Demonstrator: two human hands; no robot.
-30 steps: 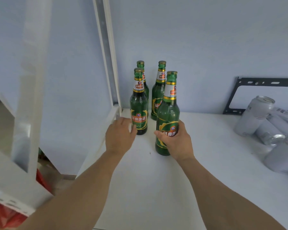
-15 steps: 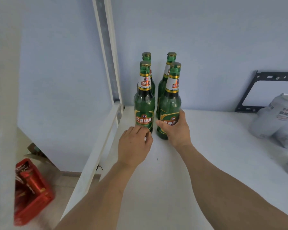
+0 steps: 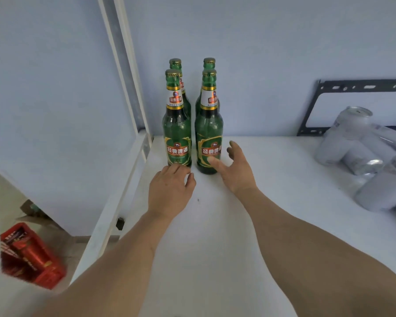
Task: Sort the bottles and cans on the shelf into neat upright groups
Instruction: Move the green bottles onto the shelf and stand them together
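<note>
Beside front-right bottle (image 3: 209, 143): right hand (image 3: 234, 170) fingers spread, thumb touching.

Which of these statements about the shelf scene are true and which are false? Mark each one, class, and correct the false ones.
1. Four green glass beer bottles stand upright near the back left corner of the white shelf. True.
2. The right hand is wrapped tightly round a bottle. False: it is open, with its fingers spread beside the front right bottle.
3. The silver aluminium cans stand in a neat upright row. False: they lie jumbled at the right.
4. The left hand holds nothing. True.
5. A red plastic crate sits on the shelf. False: it is down on the floor, left of the shelf.
</note>
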